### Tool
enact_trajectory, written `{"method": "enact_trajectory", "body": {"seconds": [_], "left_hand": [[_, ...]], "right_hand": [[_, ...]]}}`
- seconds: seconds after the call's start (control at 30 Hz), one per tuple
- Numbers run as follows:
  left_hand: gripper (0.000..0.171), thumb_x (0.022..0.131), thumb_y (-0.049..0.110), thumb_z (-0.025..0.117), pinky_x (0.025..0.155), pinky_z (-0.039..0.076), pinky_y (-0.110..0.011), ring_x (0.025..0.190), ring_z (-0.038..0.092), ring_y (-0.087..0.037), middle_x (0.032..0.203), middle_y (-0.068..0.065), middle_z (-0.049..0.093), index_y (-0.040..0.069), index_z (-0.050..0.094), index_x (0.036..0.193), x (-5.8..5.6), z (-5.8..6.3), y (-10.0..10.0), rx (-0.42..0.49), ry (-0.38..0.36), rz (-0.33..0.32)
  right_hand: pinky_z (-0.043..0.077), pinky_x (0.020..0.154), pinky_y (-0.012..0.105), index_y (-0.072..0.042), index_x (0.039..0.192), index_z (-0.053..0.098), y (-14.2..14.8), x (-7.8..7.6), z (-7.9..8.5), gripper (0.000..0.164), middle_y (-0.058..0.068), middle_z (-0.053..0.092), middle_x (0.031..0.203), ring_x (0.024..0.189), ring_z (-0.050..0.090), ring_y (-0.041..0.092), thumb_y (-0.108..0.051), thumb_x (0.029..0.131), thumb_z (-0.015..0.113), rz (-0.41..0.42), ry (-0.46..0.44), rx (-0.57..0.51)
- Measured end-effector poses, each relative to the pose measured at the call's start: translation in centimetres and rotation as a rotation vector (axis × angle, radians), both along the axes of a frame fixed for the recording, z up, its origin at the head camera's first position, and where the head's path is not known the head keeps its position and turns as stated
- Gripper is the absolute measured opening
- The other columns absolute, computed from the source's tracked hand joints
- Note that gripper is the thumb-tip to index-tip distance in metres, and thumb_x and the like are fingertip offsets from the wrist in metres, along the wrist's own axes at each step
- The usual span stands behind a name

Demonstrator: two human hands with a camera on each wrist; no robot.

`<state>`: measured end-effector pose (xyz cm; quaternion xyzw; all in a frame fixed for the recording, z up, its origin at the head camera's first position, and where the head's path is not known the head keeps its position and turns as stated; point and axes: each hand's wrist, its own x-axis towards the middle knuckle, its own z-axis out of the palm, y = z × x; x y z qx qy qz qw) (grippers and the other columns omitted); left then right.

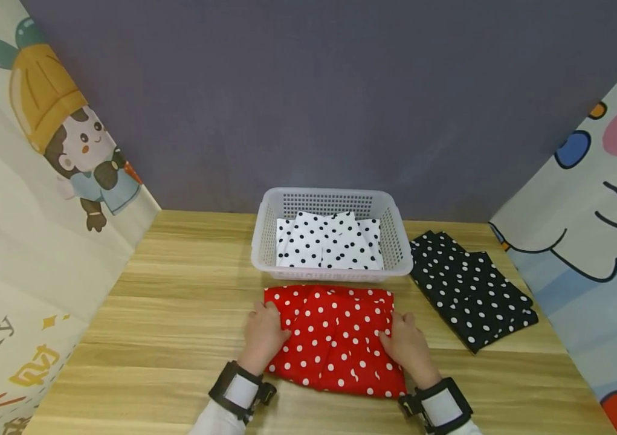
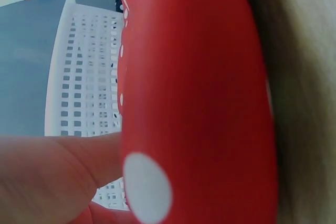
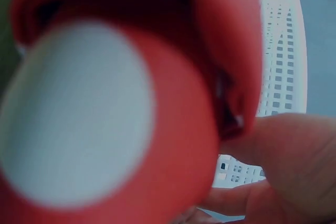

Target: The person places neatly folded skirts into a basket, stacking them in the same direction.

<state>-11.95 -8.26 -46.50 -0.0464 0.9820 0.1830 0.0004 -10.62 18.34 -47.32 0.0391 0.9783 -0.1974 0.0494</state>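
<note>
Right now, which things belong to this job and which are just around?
Likely the job:
red dotted cloth, in left hand and right hand
white plastic basket
white dotted cloth inside
black dotted cloth, perhaps

Likely just around:
cartoon sheets
wrist straps

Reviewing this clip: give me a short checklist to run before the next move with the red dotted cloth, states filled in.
1. Left hand grips the red dotted cloth at its left edge: ok.
2. Right hand grips the opposite edge: ok.
3. Red cloth's top free of creases: not ok, creases show.
4. Basket upright just beyond the red cloth: ok; the white dotted cloth lies inside it.
5. Black dotted cloth apart from the red one: ok, it lies to the right.
6. Red cloth's whole underside off the table: cannot tell.
</note>
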Motion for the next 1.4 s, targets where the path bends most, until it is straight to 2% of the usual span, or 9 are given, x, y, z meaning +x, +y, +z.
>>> {"method": "enact_trajectory", "body": {"seconds": [0.23, 0.4, 0.5, 0.6, 0.77, 0.9, 1.07, 1.27, 1.4], "left_hand": [[0.040, 0.063, 0.006, 0.077, 0.049, 0.047, -0.039, 0.059, 0.056, -0.031, 0.082, -0.019, 0.049, -0.010, 0.054, 0.091, -0.1, -0.3, 0.5, 0.040, 0.082, -0.041], [0.040, 0.065, 0.004, 0.077, 0.054, 0.049, -0.038, 0.062, 0.056, -0.029, 0.081, -0.017, 0.051, -0.010, 0.056, 0.096, -0.2, -0.4, 0.4, 0.094, 0.022, -0.032], [0.037, 0.066, 0.005, 0.078, 0.056, 0.049, -0.037, 0.063, 0.056, -0.027, 0.079, -0.016, 0.054, -0.008, 0.057, 0.094, -0.3, -0.4, 0.1, 0.124, -0.014, -0.028], [0.028, 0.068, 0.004, 0.077, 0.054, 0.047, -0.035, 0.062, 0.055, -0.025, 0.073, -0.014, 0.056, -0.004, 0.058, 0.086, -0.3, -0.6, -0.1, 0.166, -0.026, -0.032], [0.019, 0.069, 0.002, 0.074, 0.053, 0.043, -0.031, 0.060, 0.053, -0.022, 0.068, -0.009, 0.057, 0.001, 0.057, 0.077, -0.1, -1.0, -0.4, 0.214, -0.007, -0.042], [0.018, 0.068, 0.001, 0.074, 0.054, 0.044, -0.032, 0.062, 0.054, -0.022, 0.070, -0.009, 0.059, 0.001, 0.059, 0.078, 0.2, -1.1, -0.6, 0.235, 0.040, -0.051], [0.018, 0.069, 0.001, 0.074, 0.055, 0.043, -0.030, 0.063, 0.052, -0.020, 0.071, -0.008, 0.059, 0.003, 0.058, 0.077, 0.7, -0.7, -0.8, 0.276, 0.050, -0.034], [0.019, 0.070, 0.001, 0.074, 0.055, 0.041, -0.027, 0.063, 0.050, -0.017, 0.070, -0.004, 0.058, 0.005, 0.057, 0.078, 1.7, 0.2, -0.9, 0.332, 0.060, -0.013], [0.021, 0.070, 0.002, 0.075, 0.054, 0.042, -0.025, 0.061, 0.048, -0.015, 0.070, -0.003, 0.056, 0.006, 0.056, 0.078, 2.6, 0.8, -0.8, 0.364, 0.062, 0.000]], "right_hand": [[0.053, 0.067, 0.048, 0.016, 0.120, 0.044, 0.0, -0.2, -0.1, 0.058, 0.030, 0.047, 0.100, 0.075, 0.057, 0.034, -0.015, 0.079, 0.069, -0.003, -0.005, -0.019], [0.051, 0.070, 0.051, 0.017, 0.119, 0.043, -0.1, -0.4, -0.2, 0.056, 0.030, 0.049, 0.099, 0.080, 0.057, 0.037, -0.014, 0.079, 0.068, -0.003, -0.031, -0.044], [0.050, 0.073, 0.051, 0.017, 0.118, 0.041, -0.1, -0.5, -0.3, 0.055, 0.030, 0.053, 0.101, 0.086, 0.057, 0.038, -0.013, 0.080, 0.066, -0.009, -0.059, -0.078], [0.050, 0.074, 0.048, 0.015, 0.118, 0.038, -0.1, -0.6, -0.4, 0.053, 0.029, 0.057, 0.103, 0.088, 0.059, 0.036, -0.013, 0.081, 0.064, -0.020, -0.093, -0.116], [0.051, 0.069, 0.043, 0.011, 0.117, 0.038, 0.1, -0.6, -0.5, 0.049, 0.026, 0.059, 0.101, 0.081, 0.058, 0.029, -0.012, 0.082, 0.062, -0.036, -0.115, -0.172], [0.051, 0.065, 0.040, 0.009, 0.115, 0.040, 0.0, -0.3, -0.4, 0.043, 0.021, 0.060, 0.097, 0.077, 0.058, 0.026, -0.011, 0.083, 0.060, -0.027, -0.096, -0.222], [0.050, 0.063, 0.040, 0.008, 0.111, 0.044, 0.0, 0.3, 0.1, 0.034, 0.018, 0.059, 0.095, 0.077, 0.057, 0.025, -0.008, 0.084, 0.058, -0.010, -0.034, -0.249], [0.049, 0.061, 0.035, 0.004, 0.111, 0.045, 0.0, 1.5, 0.9, 0.032, 0.016, 0.058, 0.098, 0.077, 0.055, 0.022, -0.009, 0.085, 0.057, -0.051, -0.003, -0.269], [0.044, 0.055, 0.029, 0.003, 0.109, 0.045, 0.1, 2.3, 1.5, 0.029, 0.013, 0.056, 0.090, 0.070, 0.051, 0.019, -0.008, 0.085, 0.057, -0.072, 0.002, -0.277]]}}
